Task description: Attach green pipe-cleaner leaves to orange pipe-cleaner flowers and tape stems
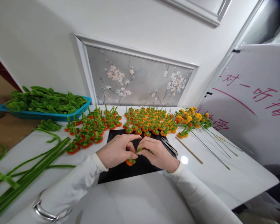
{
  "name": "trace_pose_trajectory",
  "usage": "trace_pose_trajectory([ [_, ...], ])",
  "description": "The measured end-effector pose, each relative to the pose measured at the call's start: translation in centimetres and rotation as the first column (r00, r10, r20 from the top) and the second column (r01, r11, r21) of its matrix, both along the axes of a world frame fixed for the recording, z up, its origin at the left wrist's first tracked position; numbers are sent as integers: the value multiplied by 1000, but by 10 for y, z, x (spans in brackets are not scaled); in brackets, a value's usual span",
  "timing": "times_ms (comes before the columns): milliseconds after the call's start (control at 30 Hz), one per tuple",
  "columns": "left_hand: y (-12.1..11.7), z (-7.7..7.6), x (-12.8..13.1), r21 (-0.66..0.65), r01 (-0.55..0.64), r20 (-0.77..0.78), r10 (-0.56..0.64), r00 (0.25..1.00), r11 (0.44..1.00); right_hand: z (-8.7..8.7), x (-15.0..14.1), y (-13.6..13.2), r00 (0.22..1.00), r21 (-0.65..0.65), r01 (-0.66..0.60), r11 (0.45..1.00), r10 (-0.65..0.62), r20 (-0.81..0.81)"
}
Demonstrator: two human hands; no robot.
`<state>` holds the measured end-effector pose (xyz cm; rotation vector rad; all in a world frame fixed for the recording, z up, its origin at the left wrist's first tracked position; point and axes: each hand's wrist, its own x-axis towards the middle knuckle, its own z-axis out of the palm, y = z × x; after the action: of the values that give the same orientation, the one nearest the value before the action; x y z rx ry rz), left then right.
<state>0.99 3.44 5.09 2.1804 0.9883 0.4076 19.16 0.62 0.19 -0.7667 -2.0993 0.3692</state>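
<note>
My left hand (118, 151) and my right hand (156, 153) meet over a black mat (130, 172) on the white table. Below the left fingertips shows a small orange fuzzy flower (130, 162) with green at its base; the left thumb and fingers close on it. My right hand pinches the flower's green pipe-cleaner stem (139, 150) between thumb and fingers. Part of the stem is hidden by the fingers. To the right of that hand lie metal scissors (170, 146), on the mat's edge.
Orange flowers with green stems (86, 141) stand in rows behind my hands, with yellow-orange ones (151, 119) beside them. A blue basket (51, 115) of green leaves is back left. Green pipe cleaners (32, 171) lie left; a thin stick (190, 150) and finished-looking stemmed flowers (197, 118) lie right.
</note>
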Motion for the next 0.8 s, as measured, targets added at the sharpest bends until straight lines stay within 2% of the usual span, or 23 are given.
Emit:
trace_pose_trajectory([
  [100,1,0,-1,-28,43,4,-43,999,999,1,0,0,1000,3,16,1000,-16,12],
  [200,2,1,-3,-123,95,25,-93,995,988,2,-1,-2,999,2,40,999,-40,33],
  [333,4,2,-5,-270,130,99,-107,989,954,5,-2,-3,1000,15,-31,999,31,3],
  [400,3,3,-5,-304,153,123,-120,985,941,6,-1,-3,999,10,-44,999,45,-14],
  [467,1,4,-3,-257,146,113,-120,986,955,5,-1,-2,1000,5,-22,1000,22,-13],
  [567,-3,4,2,-71,57,86,-51,995,996,4,0,-1,1000,-1,11,1000,-11,0],
  [633,-4,2,5,18,4,92,-6,996,1000,3,1,-1,1000,-3,20,1000,-20,4],
  [700,-4,0,6,32,-14,108,11,994,999,5,1,-1,1000,-3,19,1000,-19,2],
  [800,-2,0,5,-20,-20,159,23,987,1000,9,2,-3,1000,-11,10,1000,-10,-8],
])
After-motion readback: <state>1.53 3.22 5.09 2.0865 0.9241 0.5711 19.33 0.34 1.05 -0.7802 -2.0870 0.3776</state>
